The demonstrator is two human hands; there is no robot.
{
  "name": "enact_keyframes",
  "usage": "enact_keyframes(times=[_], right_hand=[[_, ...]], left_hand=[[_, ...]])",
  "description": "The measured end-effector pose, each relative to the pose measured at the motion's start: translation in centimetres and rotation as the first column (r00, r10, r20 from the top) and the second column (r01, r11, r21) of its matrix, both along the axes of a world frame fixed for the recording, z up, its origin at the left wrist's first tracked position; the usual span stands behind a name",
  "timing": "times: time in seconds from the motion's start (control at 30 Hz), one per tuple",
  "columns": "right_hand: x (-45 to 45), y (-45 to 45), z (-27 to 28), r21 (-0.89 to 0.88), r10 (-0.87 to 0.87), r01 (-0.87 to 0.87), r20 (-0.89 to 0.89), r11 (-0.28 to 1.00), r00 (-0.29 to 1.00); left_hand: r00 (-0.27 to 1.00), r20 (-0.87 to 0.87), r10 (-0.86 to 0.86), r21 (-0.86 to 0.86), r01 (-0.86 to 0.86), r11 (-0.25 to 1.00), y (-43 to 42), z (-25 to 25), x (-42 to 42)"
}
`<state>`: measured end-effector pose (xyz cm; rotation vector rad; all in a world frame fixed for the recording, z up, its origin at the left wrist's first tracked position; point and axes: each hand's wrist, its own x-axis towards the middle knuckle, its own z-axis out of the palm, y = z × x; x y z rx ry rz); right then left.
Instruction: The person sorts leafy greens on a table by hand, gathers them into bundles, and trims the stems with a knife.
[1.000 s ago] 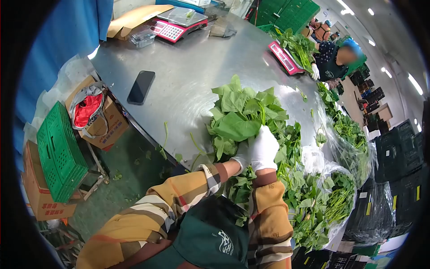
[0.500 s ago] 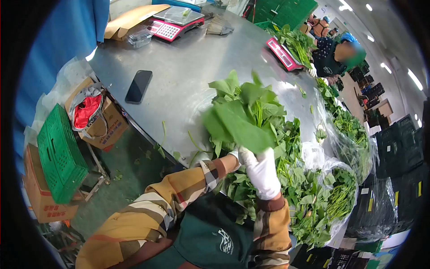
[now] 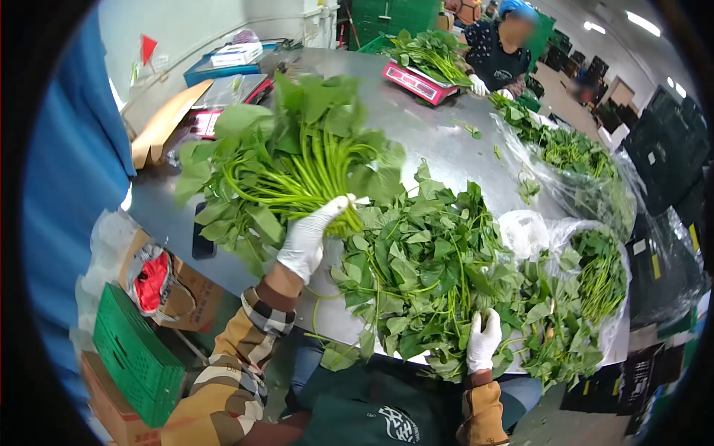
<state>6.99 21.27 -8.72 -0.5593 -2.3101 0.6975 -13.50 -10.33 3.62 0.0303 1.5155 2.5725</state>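
Note:
My left hand [image 3: 312, 234], in a white glove, is closed around the stems of a big bunch of leafy greens [image 3: 297, 160]. The bunch is held above the metal table, its leaves fanning up and to the left. Over the near edge of a loose heap of the same greens [image 3: 416, 260], my right hand [image 3: 484, 340], also gloved, has thumb and fingers apart. Its fingertips touch the leaves; whether a stem lies between them is hard to see.
A red scale [image 3: 420, 83] bearing greens stands near a co-worker [image 3: 500, 56] across the metal table [image 3: 454, 141]. Plastic bags of greens [image 3: 595, 267] lie at right. A phone [image 3: 202, 234] is partly behind the bunch. Green crates [image 3: 134, 357] stand at lower left.
The bunch has moved left and up in my left hand. My right hand has left the bunch and dropped right to the heap. The view has shifted.

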Motion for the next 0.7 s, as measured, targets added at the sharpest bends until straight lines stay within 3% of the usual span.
enact_keyframes(times=[0.03, 0.17, 0.23, 0.33, 0.47, 0.5, 0.6, 0.63, 0.67, 0.7], right_hand=[[0.0, -0.4, 0.0, -0.051, 0.004, -0.002, 0.037, 0.999, 0.999], [-0.8, -1.0, 0.1, 0.05, -0.091, 0.09, 0.026, 0.995, 0.995], [-0.8, -0.8, -0.2, 0.036, -0.111, 0.11, 0.036, 0.993, 0.993], [-0.8, -0.6, -0.2, 0.017, -0.113, 0.112, 0.073, 0.994, 0.991], [-0.8, -0.4, -0.5, 0.038, -0.096, 0.094, 0.059, 0.995, 0.994], [-0.8, -0.4, -0.3, 0.053, -0.094, 0.092, 0.05, 0.994, 0.994], [-0.8, -0.5, 0.1, -0.023, -0.088, 0.089, 0.045, 0.996, 0.995], [-0.7, -0.6, 0.1, -0.044, -0.088, 0.09, 0.037, 0.995, 0.995], [-0.7, -0.5, 0.0, -0.024, -0.084, 0.085, 0.026, 0.996, 0.996], [-0.8, -0.3, -0.2, -0.009, -0.084, 0.084, 0.019, 0.996, 0.996]], left_hand=[[0.999, 0.004, 0.041, 0.007, -0.041, 0.999, -0.2, 0.0, -0.8], [0.996, 0.076, 0.055, -0.078, -0.049, 0.996, -0.2, -1.6, -4.3], [0.996, 0.09, 0.018, -0.038, -0.015, 0.999, 0.9, -2.0, -6.5], [0.996, 0.084, -0.005, -0.07, 0.011, 0.997, 3.6, -0.5, -11.7], [0.939, -0.001, -0.345, 0.026, 0.345, 0.938, 6.9, 3.3, -23.5], [0.938, 0.126, -0.322, -0.229, 0.343, 0.911, 6.9, 3.7, -26.9], [0.888, 0.409, -0.208, -0.388, 0.376, 0.842, 9.0, -0.3, -29.4], [0.849, 0.473, -0.235, -0.441, 0.459, 0.771, 9.8, -2.0, -28.7], [0.765, 0.59, -0.259, -0.387, 0.55, 0.74, 10.6, -4.0, -28.1], [0.839, 0.499, -0.217, -0.447, 0.465, 0.764, 11.3, -6.3, -26.0]])
